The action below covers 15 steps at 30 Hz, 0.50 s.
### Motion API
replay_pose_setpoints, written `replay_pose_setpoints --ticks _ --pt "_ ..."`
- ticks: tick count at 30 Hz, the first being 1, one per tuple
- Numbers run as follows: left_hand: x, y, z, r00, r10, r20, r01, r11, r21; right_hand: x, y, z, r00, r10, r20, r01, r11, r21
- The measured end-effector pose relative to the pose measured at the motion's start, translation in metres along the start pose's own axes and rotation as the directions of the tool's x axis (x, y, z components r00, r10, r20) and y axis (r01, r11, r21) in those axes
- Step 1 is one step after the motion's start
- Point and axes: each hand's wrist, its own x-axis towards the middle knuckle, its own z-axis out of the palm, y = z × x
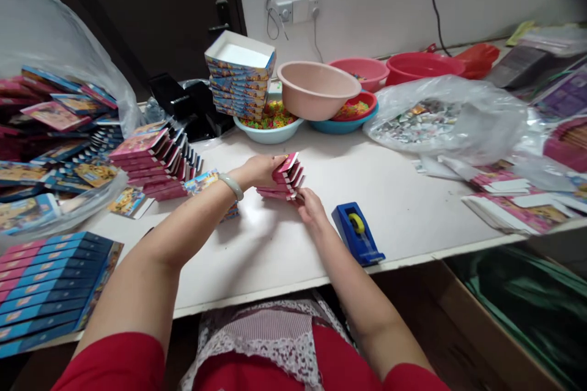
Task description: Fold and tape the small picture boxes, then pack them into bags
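A small stack of pink printed cardboard boxes [288,178], with white flaps sticking out on its right side, rests on the white table [257,275]. My left hand [263,171] wraps over the stack from the left and back. At the lower right corner of the stack, my right hand [312,208] has its fingers pinched on the flap end of a box. A blue printed box [230,212] is partly hidden behind my left wrist. To the left leans a taller stack of pink boxes [151,162] with flaps out. Right of my right hand stands a blue tape dispenser [355,235].
Clear bags hold boxes [59,116] at left and small packets [426,122] at right. Stacked box trays [241,73], a pink basin [316,88] and other basins line the back. Blue boxes [50,284] are piled front left; flat cartons [523,208] lie right.
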Motion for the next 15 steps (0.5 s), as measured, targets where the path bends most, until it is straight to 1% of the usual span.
replay_pose_setpoints --ticks 1,3,5,7,8,9,10,11,12,13,14,15 --pt "-0.01 0.009 0.0 0.998 0.034 0.044 -0.033 0.999 -0.038 -0.018 -0.001 -0.014 1.0 -0.005 0.001 0.005 0.999 0.038" --pt "-0.029 0.018 -0.001 0.98 0.078 0.182 -0.068 0.996 -0.064 -0.054 -0.006 -0.043 0.999 -0.015 0.042 0.01 0.992 0.124" --pt "-0.048 0.014 0.002 0.967 0.047 0.251 0.007 0.977 -0.212 -0.088 -0.01 -0.067 0.991 -0.021 0.131 -0.005 0.981 0.194" --pt "-0.067 -0.001 0.014 0.94 0.002 0.342 0.146 0.902 -0.406 -0.115 -0.01 -0.085 0.975 -0.003 0.222 -0.041 0.98 0.193" --pt "-0.077 -0.01 0.024 0.925 -0.027 0.378 0.227 0.837 -0.497 -0.125 -0.008 -0.091 0.969 0.015 0.246 -0.054 0.987 0.151" --pt "-0.088 -0.02 0.035 0.91 -0.066 0.41 0.315 0.755 -0.576 -0.132 -0.004 -0.096 0.966 0.025 0.258 -0.049 0.995 0.087" --pt "-0.1 -0.028 0.047 0.89 -0.119 0.44 0.404 0.655 -0.639 -0.136 0.0 -0.099 0.967 0.017 0.253 -0.018 1.0 0.002" --pt "-0.112 -0.036 0.059 0.865 -0.174 0.47 0.482 0.55 -0.682 -0.137 0.005 -0.101 0.973 -0.02 0.232 0.045 0.994 -0.102" --pt "-0.123 -0.042 0.069 0.838 -0.223 0.497 0.541 0.454 -0.708 -0.135 0.01 -0.102 0.976 -0.09 0.198 0.134 0.967 -0.217" --pt "-0.134 -0.046 0.079 0.815 -0.256 0.52 0.579 0.376 -0.723 -0.131 0.015 -0.103 0.97 -0.18 0.164 0.226 0.916 -0.331" --pt "-0.143 -0.049 0.086 0.805 -0.281 0.522 0.592 0.322 -0.739 -0.125 0.02 -0.104 0.956 -0.258 0.138 0.293 0.856 -0.425" --pt "-0.152 -0.051 0.092 0.808 -0.316 0.496 0.581 0.295 -0.758 -0.12 0.025 -0.104 0.947 -0.296 0.126 0.319 0.811 -0.489"
